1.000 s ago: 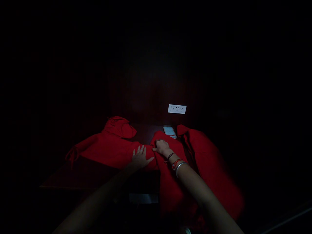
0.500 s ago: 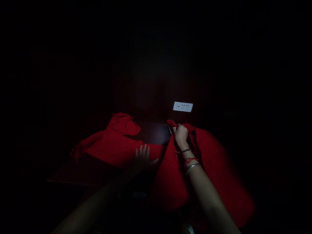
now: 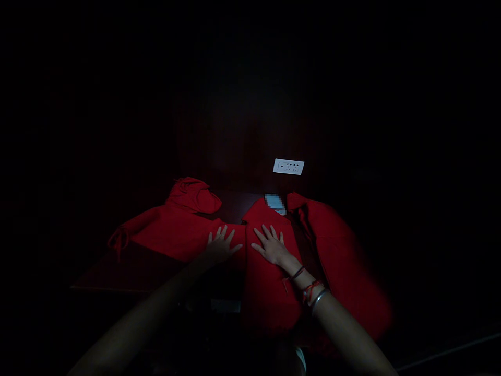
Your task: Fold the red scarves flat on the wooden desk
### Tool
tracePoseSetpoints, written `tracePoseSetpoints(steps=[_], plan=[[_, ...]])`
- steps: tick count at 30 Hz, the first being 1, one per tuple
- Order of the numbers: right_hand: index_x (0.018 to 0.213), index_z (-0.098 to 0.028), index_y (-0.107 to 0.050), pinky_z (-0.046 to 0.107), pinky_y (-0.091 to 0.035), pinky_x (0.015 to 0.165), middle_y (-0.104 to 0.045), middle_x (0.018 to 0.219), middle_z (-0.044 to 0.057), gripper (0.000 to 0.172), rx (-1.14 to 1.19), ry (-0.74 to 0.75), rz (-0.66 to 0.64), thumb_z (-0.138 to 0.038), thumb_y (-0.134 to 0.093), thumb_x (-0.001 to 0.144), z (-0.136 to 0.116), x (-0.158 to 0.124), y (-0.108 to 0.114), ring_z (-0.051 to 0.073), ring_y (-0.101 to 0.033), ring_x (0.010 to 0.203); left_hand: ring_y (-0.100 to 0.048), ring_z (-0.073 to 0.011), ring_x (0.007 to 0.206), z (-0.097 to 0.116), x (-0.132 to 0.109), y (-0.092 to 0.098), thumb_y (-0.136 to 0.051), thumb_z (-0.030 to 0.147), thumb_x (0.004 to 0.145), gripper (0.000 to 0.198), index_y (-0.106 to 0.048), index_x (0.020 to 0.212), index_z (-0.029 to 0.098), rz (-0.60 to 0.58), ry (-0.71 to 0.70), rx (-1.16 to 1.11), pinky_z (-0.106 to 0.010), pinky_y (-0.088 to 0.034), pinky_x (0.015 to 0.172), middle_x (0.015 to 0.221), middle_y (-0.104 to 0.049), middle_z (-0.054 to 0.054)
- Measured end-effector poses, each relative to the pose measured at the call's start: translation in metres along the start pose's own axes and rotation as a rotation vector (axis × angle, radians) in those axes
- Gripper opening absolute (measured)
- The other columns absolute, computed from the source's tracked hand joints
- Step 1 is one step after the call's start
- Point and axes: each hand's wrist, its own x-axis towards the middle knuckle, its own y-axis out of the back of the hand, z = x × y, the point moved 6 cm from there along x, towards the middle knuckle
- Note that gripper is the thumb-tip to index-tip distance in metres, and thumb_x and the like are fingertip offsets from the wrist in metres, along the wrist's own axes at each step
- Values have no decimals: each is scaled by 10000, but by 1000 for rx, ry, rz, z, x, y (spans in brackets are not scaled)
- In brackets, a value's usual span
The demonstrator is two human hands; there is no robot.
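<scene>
A red cloth piece (image 3: 156, 230), perhaps a garment or apron, lies spread on a dark table, with a cord hanging at its left end. My left hand (image 3: 222, 246) presses on it, fingers spread flat. A folded red panel (image 3: 270, 292) overlaps its right part and hangs over the front edge. My right hand (image 3: 271, 245) lies flat on this panel with its fingers apart. Whether the panel belongs to the same piece I cannot tell. Bracelets circle my right wrist.
Bunched red cloth (image 3: 195, 196) sits at the back left. More red cloth (image 3: 344, 261) drapes over the table's right side. A blurred pale rectangle (image 3: 275, 202) lies behind the folded panel. A white socket plate (image 3: 288, 166) is on the wall. The table (image 3: 117, 274) is dark.
My right hand has let go of the gripped cloth edge, come down leftward and flattened on the panel, which now lies folded over. The pale rectangle behind it is uncovered. My left hand stays flat.
</scene>
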Motion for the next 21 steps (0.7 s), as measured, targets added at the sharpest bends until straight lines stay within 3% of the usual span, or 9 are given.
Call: tracePoseSetpoints(steps=[4, 7, 10, 15, 21], plan=[[1295, -326, -198, 541, -48, 938, -136, 1384, 20, 602, -33, -2, -82, -612, -127, 771, 5, -11, -13, 291, -33, 1245, -106, -309, 1237, -1, -3, 0, -291, 602, 737, 608, -289, 1269, 308, -129, 4, -69, -522, -101, 946, 1348, -242, -23], [1301, -322, -177, 539, -43, 941, -110, 1388, 17, 609, -35, 6, -108, -614, -121, 769, 3, -9, -16, 280, -17, 1248, -91, -304, 1240, -3, -5, 1, -271, 597, 744, 608, -283, 1274, 299, -129, 10, -62, -512, -97, 949, 1354, -226, -27], [1302, -319, -173, 536, -33, 944, -106, 1389, 17, 607, -34, 12, -113, -610, -125, 772, 2, -7, -12, 276, -3, 1249, -101, -302, 1239, 0, -2, -1, -267, 556, 768, 622, -281, 1284, 210, -109, 41, -18, -488, -112, 955, 1361, -194, -85], [1310, -319, -127, 554, -33, 933, -75, 1393, 26, 643, -29, 8, -110, -637, -141, 751, 9, -15, -1, 285, 13, 1247, -136, -259, 1239, 30, 16, 3, -194, 480, 823, 589, -225, 1300, 137, -18, -38, -58, -407, -168, 962, 1361, -167, -133], [1304, -336, -134, 554, -100, 920, -44, 1394, 42, 637, -48, -111, -117, -643, -143, 746, 34, -43, -2, 316, -37, 1240, -86, -311, 1238, 46, 29, -13, -200, 660, 728, 715, -154, 1316, 255, -124, -79, -106, -479, -145, 944, 1377, -123, -82]])
